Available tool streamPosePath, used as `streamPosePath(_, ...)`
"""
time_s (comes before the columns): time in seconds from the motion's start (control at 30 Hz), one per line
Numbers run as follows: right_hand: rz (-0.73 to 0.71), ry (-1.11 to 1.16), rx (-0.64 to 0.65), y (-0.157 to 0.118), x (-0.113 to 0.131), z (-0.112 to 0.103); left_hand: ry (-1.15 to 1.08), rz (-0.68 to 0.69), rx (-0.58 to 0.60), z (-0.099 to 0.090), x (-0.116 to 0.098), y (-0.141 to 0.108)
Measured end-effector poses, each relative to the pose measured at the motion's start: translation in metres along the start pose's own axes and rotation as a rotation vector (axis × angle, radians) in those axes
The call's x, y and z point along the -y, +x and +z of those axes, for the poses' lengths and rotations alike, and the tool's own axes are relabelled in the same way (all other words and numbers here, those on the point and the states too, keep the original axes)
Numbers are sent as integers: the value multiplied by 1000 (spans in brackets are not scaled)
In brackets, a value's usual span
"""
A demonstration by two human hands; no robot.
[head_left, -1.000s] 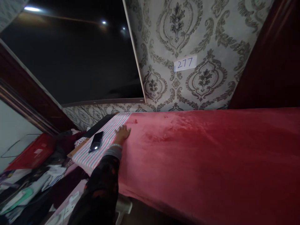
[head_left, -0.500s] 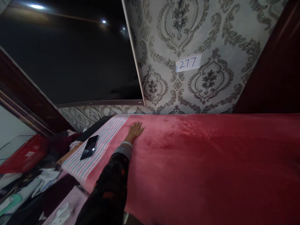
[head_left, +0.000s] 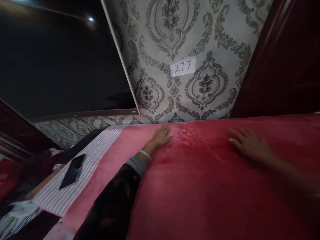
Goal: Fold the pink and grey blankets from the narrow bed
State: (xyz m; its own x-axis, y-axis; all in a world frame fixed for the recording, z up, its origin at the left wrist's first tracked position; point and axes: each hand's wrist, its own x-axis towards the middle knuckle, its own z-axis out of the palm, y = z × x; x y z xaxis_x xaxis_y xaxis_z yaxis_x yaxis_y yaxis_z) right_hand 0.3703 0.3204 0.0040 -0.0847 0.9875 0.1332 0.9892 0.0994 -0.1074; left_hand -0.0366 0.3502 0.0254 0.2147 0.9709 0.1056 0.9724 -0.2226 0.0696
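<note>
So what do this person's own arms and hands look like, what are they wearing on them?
Neither the left hand nor the right hand wears a glove. The left arm has a black sleeve with faint reddish patches, a grey cuff and a pale bracelet. No sleeve shows on the blurred right forearm.

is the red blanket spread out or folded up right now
Spread: the red blanket lies mostly flat across the surface, reaching past both the left hand and right hand.
</note>
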Motion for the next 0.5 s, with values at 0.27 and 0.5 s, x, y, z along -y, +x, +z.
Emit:
streamPosePath(0.27, -39, -49, 130, 1, 31, 25, -12, -172, 62, 10, 21, 5)
streamPosePath(0.5, -49, 30, 108, -1, 28, 22, 98, -662, -108, -35, 130, -95)
